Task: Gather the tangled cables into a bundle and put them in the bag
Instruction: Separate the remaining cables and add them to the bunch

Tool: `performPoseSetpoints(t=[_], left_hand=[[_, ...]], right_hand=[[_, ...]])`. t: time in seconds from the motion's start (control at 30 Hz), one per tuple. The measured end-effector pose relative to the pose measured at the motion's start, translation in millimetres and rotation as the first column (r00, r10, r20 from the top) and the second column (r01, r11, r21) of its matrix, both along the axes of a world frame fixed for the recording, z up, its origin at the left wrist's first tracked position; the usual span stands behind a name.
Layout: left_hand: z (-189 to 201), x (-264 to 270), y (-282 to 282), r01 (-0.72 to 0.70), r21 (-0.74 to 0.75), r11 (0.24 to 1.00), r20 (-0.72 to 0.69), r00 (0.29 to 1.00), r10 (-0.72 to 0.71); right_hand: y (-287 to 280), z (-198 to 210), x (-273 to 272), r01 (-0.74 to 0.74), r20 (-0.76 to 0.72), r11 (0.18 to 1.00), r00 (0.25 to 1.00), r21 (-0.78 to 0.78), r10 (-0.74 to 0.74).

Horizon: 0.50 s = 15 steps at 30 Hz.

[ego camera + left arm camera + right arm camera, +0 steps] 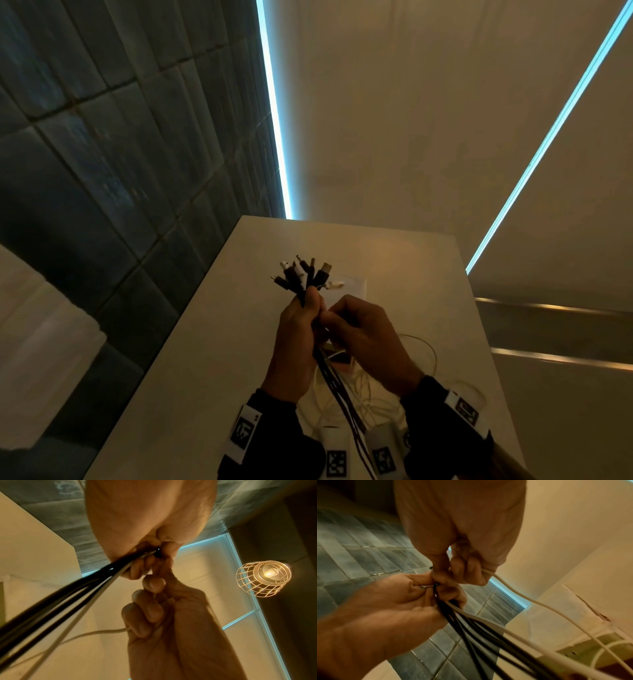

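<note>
Above a pale, smooth table (pixel 191 342), the left hand (pixel 298 339) is closed in a fist around a bundle of cables (pixel 303 277). Their plug ends fan out above the knuckles like a stiff bouquet: mostly black moulded plugs, one broad flat metal-tipped plug, and a couple of small white ones. Below the fist the cords run down toward the person as thin, round, glossy black strands with a flatter white one among them, seen close in the left wrist view as black cables (pixel 56 601) leaving the curled fingers (pixel 137 568).

The right hand (pixel 363 335) is pressed up against the left, its fingers curled; in the right wrist view it pinches a single thin white cord (pixel 530 600) that trails away in a slack curve. Whether its fingertips also grip the black strands is hard to tell, since the two hands overlap there.

More fine white cord (pixel 421 346) lies in loose loops on the table under and beside the right hand. A flat white rectangular sheet or pouch (pixel 352 287) lies on the table beyond the hands; it may be the bag, but the dim light leaves that unclear.

Both wrists wear dark sleeves with white bands (pixel 245 431) carrying square black-and-white printed markers. Dull grey rectangular tiles (pixel 102 154) cover the wall on the left, and a domed wire cage lamp (pixel 263 578) glows overhead.
</note>
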<state>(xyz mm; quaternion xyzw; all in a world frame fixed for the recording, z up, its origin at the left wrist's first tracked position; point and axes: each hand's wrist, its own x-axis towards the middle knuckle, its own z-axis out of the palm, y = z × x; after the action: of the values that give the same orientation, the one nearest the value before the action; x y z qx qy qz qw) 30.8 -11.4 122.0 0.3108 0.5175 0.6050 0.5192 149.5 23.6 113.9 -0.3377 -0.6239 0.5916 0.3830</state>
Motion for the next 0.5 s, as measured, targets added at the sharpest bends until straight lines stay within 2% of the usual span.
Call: performPoseSetpoints(t=[0.1, 0.17, 0.23, 0.3, 0.37, 0.5], left_hand=[[1.9, -5.9, 2.0, -0.019, -0.004, 1.0, 0.153, 0.988, 0.019], [5.3, -12.3, 3.5, -0.022, 0.021, 1.0, 0.27, 0.963, 0.016], [8.1, -19.3, 5.2, -0.04, 0.046, 0.998, 0.284, 0.959, 0.025], [7.9, -24.4, 5.2, -0.052, 0.047, 0.998, 0.279, 0.96, 0.037], [6.8, -26.3, 4.1, -0.062, 0.04, 0.997, 0.279, 0.959, 0.048], [8.8, -29.1, 1.8, -0.095, 0.042, 0.995, 0.302, 0.95, 0.078]], right_hand=[[-0.4, -19.7, 4.8, -0.08, 0.011, 0.996, 0.997, -0.045, 0.081], [1.7, -40.4, 14.1, -0.126, 0.16, 0.992, 0.98, 0.014, 0.122], [2.3, -60.4, 22.5, -0.179, 0.315, 0.981, 0.938, 0.078, 0.146], [-0.5, -77.5, 27.0, -0.196, 0.389, 0.975, 0.91, 0.106, 0.141], [-3.8, -90.6, 27.6, -0.203, 0.411, 0.975, 0.899, 0.093, 0.149], [-4.0, -117.6, 26.7, -0.183, 0.378, 0.981, 0.905, -0.068, 0.195]])
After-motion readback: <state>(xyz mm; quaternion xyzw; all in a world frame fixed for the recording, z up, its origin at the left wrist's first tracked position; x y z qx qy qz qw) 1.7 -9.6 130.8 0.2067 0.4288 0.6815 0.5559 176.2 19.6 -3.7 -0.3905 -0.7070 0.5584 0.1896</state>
